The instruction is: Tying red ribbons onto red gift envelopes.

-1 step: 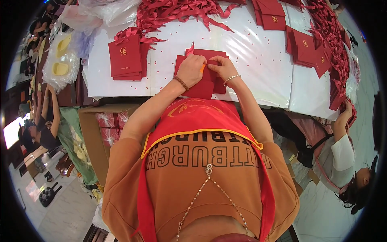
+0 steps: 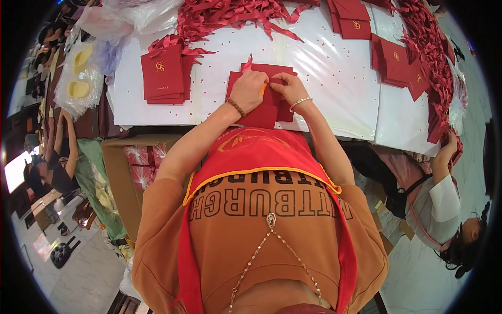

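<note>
Both my hands are close together over a loose pile of dark red paper cards or envelopes point(image 2: 261, 115) at the near edge of the table. My left hand point(image 2: 248, 91) is closed, and a red ribbon point(image 2: 247, 64) sticks out above its fingers. A small orange piece point(image 2: 263, 89) shows beside its thumb; its kind is unclear. My right hand point(image 2: 291, 90) pinches with thumb and forefinger at the upper part of the top card. What lies between those fingertips is hidden.
A white-covered table point(image 2: 324, 99) bears scattered red dots. Stacked red cards point(image 2: 162, 73) lie left, more cards point(image 2: 396, 63) right, and a heap of red ribbons point(image 2: 230, 15) at the back. Bagged yellow slippers point(image 2: 79, 73) are far left. Another person's hand point(image 2: 448, 144) touches the right table end.
</note>
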`<state>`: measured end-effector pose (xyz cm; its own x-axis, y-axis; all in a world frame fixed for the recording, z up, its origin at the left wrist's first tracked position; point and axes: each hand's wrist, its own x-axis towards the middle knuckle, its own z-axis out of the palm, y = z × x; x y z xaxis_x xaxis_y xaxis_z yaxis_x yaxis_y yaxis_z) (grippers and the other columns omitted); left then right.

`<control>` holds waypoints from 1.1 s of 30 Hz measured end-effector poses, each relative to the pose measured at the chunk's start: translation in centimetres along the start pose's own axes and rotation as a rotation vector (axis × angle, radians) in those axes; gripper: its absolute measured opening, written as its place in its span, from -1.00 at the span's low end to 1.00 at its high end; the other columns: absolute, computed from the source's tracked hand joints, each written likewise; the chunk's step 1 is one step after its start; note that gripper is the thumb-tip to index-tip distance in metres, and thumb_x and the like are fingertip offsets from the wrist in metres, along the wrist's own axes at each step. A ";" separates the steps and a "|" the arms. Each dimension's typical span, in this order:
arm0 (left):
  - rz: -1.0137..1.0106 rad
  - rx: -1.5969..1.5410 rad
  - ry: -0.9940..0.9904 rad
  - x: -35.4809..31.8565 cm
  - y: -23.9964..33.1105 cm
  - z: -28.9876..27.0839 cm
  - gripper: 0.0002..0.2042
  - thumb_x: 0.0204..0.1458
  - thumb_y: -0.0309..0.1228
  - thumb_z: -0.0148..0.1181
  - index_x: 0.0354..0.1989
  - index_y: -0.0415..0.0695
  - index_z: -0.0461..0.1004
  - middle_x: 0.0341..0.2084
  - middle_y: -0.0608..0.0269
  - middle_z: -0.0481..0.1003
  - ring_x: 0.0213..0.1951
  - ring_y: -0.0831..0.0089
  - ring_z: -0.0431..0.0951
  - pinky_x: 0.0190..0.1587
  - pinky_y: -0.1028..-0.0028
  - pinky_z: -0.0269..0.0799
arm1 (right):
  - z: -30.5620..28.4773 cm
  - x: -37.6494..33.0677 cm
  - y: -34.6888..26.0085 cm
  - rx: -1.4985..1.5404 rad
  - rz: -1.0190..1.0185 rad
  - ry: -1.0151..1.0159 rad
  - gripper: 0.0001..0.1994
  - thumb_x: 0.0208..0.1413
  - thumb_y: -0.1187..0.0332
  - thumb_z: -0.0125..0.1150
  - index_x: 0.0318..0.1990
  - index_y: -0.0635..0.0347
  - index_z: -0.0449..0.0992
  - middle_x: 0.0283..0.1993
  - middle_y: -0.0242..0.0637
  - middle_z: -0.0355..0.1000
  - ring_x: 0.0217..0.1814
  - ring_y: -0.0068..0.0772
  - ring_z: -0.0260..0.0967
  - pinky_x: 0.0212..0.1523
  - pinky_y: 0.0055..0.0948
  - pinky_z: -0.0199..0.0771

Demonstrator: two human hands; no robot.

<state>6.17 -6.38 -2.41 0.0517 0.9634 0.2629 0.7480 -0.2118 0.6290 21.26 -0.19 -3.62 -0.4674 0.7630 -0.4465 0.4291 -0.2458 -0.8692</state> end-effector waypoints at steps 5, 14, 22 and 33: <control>-0.042 -0.094 -0.061 0.2 -0.6 0.1 -0.88 -0.20 -0.61 -0.04 -0.43 -0.21 0.35 -0.50 0.06 0.42 -0.34 0.12 0.38 -0.28 0.25 0.30 | -0.5 -0.4 -0.1 0.121 0.032 -0.042 -0.74 -0.02 0.40 0.10 -0.14 0.24 0.42 -0.32 -0.34 0.41 -0.30 -0.58 0.33 -0.35 -0.57 0.36; -0.044 0.046 -0.091 0.5 0.6 -0.2 -0.90 -0.21 -0.59 -0.02 -0.46 -0.20 0.33 -0.52 0.06 0.41 -0.37 0.12 0.37 -0.29 0.26 0.29 | -1.1 -1.3 -1.2 0.154 0.055 -0.129 -0.75 0.03 0.42 0.06 -0.09 0.19 0.41 -0.26 -0.40 0.39 -0.24 -0.60 0.33 -0.30 -0.57 0.41; 0.100 0.328 -0.163 1.2 1.2 0.3 -0.88 -0.30 -0.61 0.02 -0.51 -0.22 0.29 -0.55 0.07 0.38 -0.38 0.15 0.36 -0.29 0.27 0.30 | -1.1 -0.7 -0.8 0.251 0.059 -0.164 -0.77 -0.02 0.46 0.09 -0.15 0.25 0.44 -0.29 -0.34 0.40 -0.30 -0.54 0.33 -0.35 -0.53 0.43; -0.229 -0.059 -0.125 1.8 1.2 -0.6 -0.85 -0.19 -0.55 0.02 -0.38 -0.20 0.33 -0.52 -0.03 0.45 -0.40 0.04 0.45 -0.37 0.20 0.33 | -0.6 -0.8 -0.2 -0.045 -0.106 -0.043 -0.74 -0.12 0.46 0.17 -0.19 0.21 0.42 -0.45 -0.28 0.40 -0.44 -0.50 0.30 -0.35 -0.50 0.33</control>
<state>6.72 -4.97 -0.72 -0.0306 0.9993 0.0192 0.7101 0.0082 0.7041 22.01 -0.41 -2.91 -0.5443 0.7567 -0.3622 0.4092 -0.1374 -0.9020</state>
